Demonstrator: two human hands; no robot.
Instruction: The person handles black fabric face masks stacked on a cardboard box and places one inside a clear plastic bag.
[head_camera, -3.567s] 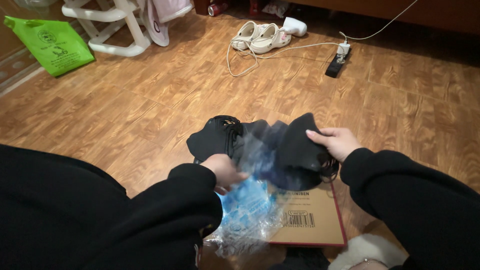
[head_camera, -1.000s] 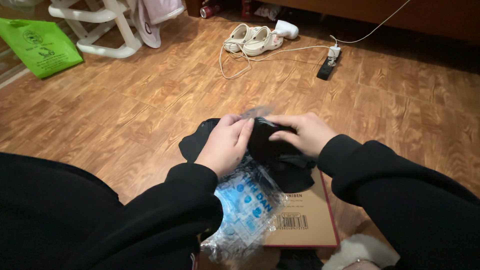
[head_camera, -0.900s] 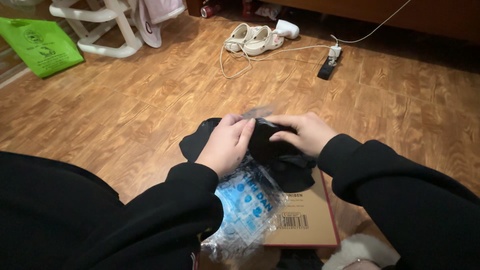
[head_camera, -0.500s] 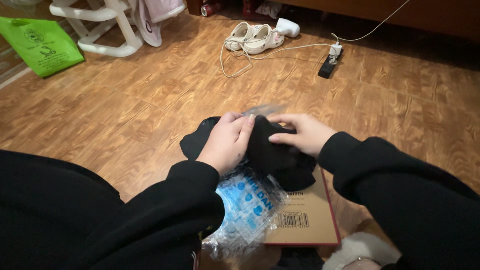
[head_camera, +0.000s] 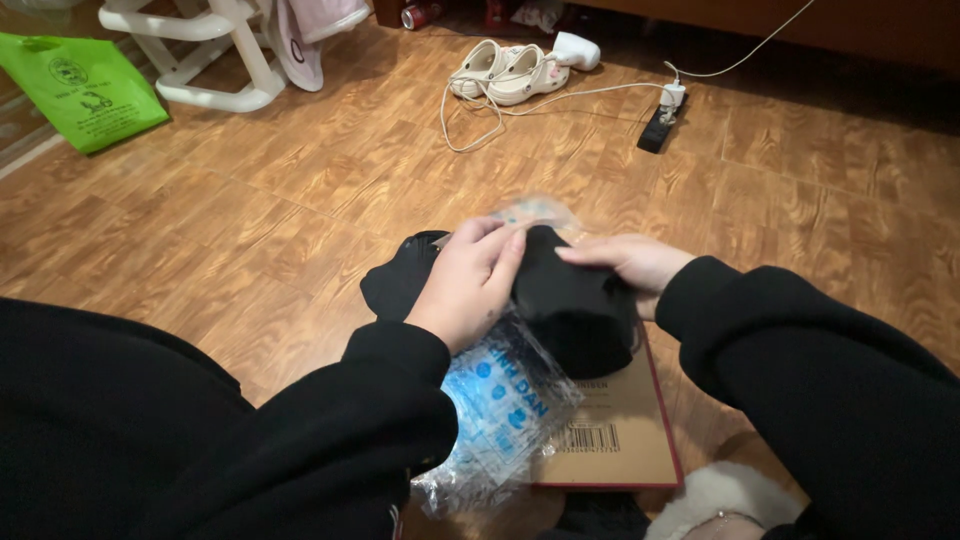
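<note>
Wood-pattern floor (head_camera: 250, 200), cream clogs (head_camera: 505, 72) and black power strip (head_camera: 655, 130) at 12 o'clock. Centre: black garment (head_camera: 570, 310), long axis running 9 to 3 o'clock, over my clear printed plastic bag (head_camera: 500, 410) and cardboard box (head_camera: 620, 440). My left hand (head_camera: 470, 285) presses its top; my right hand (head_camera: 625, 262) pinches its 3 o'clock edge, equally near

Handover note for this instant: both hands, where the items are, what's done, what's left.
Left hand: pressed flat on the black garment, fingers over its top edge.
Right hand: gripping the garment's far side.
Garment: bundled between both hands, above the clear plastic bag with blue print and the brown cardboard box on the wooden floor.
Done: garment gathered into a compact bundle.
Left: garment is not in the bag; the bag lies crumpled underneath.
</note>
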